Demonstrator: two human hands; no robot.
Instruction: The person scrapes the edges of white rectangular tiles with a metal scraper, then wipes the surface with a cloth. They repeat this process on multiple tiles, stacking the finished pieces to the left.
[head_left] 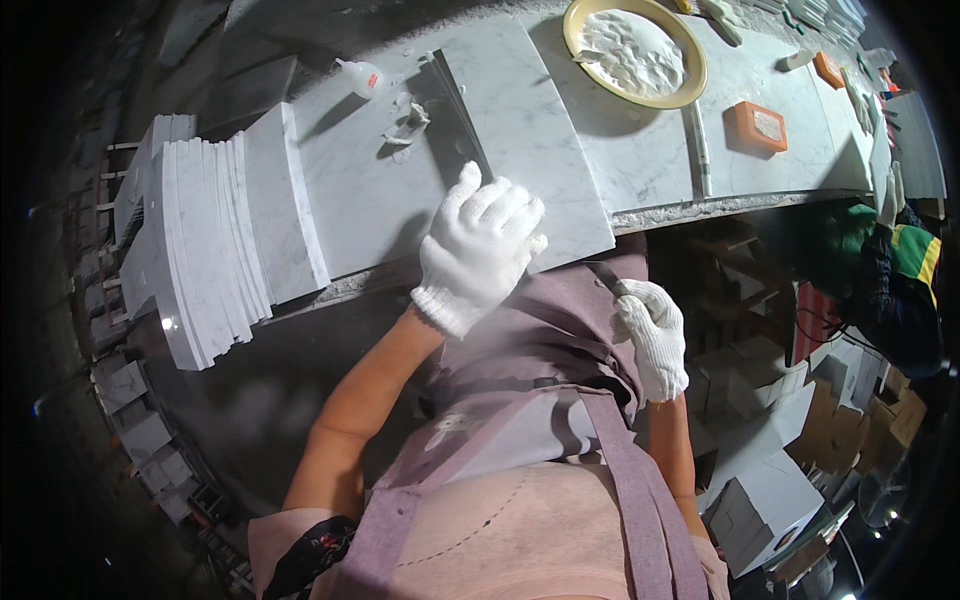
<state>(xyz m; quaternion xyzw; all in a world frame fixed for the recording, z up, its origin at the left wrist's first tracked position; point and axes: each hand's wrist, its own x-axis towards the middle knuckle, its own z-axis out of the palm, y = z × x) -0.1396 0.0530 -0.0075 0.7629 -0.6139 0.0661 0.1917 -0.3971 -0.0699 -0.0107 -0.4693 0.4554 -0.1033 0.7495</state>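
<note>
White knit gloves cover both of my hands. My left hand [481, 243] rests with spread fingers on the near left part of a grey-veined white marble slab [530, 130]. That slab lies over another pale slab [350, 190], and a dark gap shows along its left edge. Below the slab's near right corner, in front of my apron, my right hand [652, 335] is closed around a thin dark blade-like tool [604, 276]. Its handle is hidden in the glove, so its exact kind cannot be told.
At the left stands a row of upright slabs [215, 240]. A small white squeeze bottle [361, 79] and a crumpled scrap [407, 125] lie beyond my left hand. Further right are a yellow basin [697, 70] of white powder, an orange block [762, 128] and a co-worker's sleeve [905, 290].
</note>
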